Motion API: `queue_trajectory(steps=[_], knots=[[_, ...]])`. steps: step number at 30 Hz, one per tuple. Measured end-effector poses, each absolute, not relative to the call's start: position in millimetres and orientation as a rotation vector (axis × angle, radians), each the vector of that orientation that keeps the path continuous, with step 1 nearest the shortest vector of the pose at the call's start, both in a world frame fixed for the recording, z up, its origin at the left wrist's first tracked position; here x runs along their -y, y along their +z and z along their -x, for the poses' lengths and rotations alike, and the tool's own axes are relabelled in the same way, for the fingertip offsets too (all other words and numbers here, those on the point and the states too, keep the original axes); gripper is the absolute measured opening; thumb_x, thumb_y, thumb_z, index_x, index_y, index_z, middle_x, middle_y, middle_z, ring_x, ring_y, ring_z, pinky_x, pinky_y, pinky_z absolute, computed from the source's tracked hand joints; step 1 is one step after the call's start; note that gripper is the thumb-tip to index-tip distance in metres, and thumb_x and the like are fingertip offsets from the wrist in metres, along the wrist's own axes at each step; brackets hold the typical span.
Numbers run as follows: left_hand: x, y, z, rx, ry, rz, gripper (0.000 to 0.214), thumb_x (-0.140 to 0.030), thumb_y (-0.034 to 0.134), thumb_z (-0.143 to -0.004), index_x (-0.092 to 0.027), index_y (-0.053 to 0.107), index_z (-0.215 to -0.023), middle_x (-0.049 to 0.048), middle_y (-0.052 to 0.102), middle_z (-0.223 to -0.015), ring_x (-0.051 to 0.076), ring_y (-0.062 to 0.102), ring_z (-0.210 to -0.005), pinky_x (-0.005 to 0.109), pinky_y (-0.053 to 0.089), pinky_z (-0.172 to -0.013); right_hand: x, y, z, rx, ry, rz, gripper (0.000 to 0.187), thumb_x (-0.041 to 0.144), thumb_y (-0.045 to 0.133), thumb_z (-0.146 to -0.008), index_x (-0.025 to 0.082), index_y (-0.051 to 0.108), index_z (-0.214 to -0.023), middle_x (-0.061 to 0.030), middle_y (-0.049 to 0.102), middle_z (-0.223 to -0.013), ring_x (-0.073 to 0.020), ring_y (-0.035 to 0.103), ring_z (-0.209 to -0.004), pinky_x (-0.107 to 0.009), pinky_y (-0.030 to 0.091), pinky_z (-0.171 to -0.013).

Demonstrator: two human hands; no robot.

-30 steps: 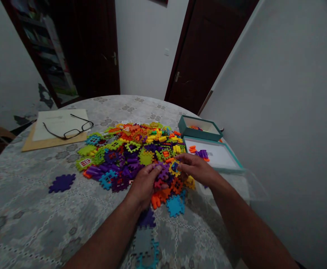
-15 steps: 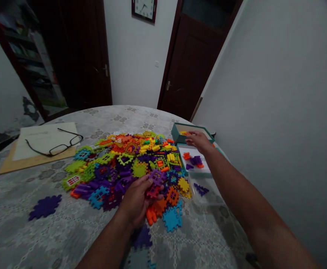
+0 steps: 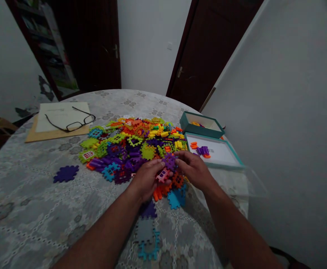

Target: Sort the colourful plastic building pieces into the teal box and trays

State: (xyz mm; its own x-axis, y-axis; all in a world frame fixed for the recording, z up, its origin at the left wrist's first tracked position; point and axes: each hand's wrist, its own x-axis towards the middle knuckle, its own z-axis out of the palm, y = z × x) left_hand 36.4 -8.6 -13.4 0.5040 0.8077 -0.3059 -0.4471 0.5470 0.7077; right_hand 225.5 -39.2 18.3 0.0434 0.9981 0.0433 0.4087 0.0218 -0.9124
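Note:
My left hand (image 3: 147, 178) is closed around a purple interlocking block (image 3: 169, 161) with a window-like cut-out and a pinkish-red window block (image 3: 162, 175) just below it. From the other side, my right hand (image 3: 193, 170) pinches at the right edge of the purple block; whether a smaller piece is between its fingertips is hidden. Both hands are just over the near right of a heap of colourful plastic blocks (image 3: 135, 141). Below my left wrist, a dark purple block (image 3: 148, 210), a grey block (image 3: 145, 229) and a light blue frame block (image 3: 149, 256) lie in a row.
A green box (image 3: 202, 129) with a few pieces inside stands at the back right. In front of it, a shallow white lid (image 3: 222, 153) holds orange and purple pegs. A lone purple block (image 3: 66, 173) lies left. Glasses (image 3: 75, 126) rest on papers (image 3: 47, 123).
My right hand has come back from the green box to the purple block in my left hand. The view has tilted downward and shifted left.

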Motion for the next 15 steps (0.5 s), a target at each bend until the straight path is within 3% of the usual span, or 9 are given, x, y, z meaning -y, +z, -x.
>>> queue_trajectory(steps=[7, 11, 15], knots=[[8.2, -5.2, -32.0, -0.614, 0.786, -0.506, 0.055, 0.0, 0.055, -0.066, -0.008, 0.07, -0.119, 0.0202, 0.074, -0.111, 0.027, 0.076, -0.095, 0.04, 0.066, -0.081, 48.0, 7.8, -243.3, 1.342, 0.853, 1.573, 0.031, 0.037, 0.065, -0.093, 0.022, 0.071, -0.119, -0.0041, 0.073, -0.09, -0.0181, 0.065, -0.071, -0.03, 0.055, -0.065], [9.2, -6.3, -33.2, -0.669, 0.776, -0.55, 0.063, 0.006, 0.055, -0.068, -0.009, 0.066, -0.129, 0.0199, 0.074, -0.116, 0.026, 0.076, -0.097, 0.04, 0.066, -0.084, 38.0, 19.8, -262.2, 1.473, 1.065, 1.576, 0.026, 0.033, 0.068, -0.09, 0.021, 0.071, -0.113, -0.001, 0.071, -0.081, -0.0148, 0.064, -0.065, -0.027, 0.054, -0.062], [9.9, -6.7, -33.6, -0.719, 0.765, -0.563, 0.057, 0.002, 0.061, -0.079, -0.012, 0.063, -0.134, 0.0202, 0.074, -0.117, 0.026, 0.077, -0.097, 0.041, 0.067, -0.08, 0.3, 34.6, -292.7, 1.362, 1.179, 1.614, 0.026, 0.029, 0.075, -0.085, 0.019, 0.071, -0.109, 0.0004, 0.069, -0.072, -0.0145, 0.065, -0.061, -0.026, 0.056, -0.058]])
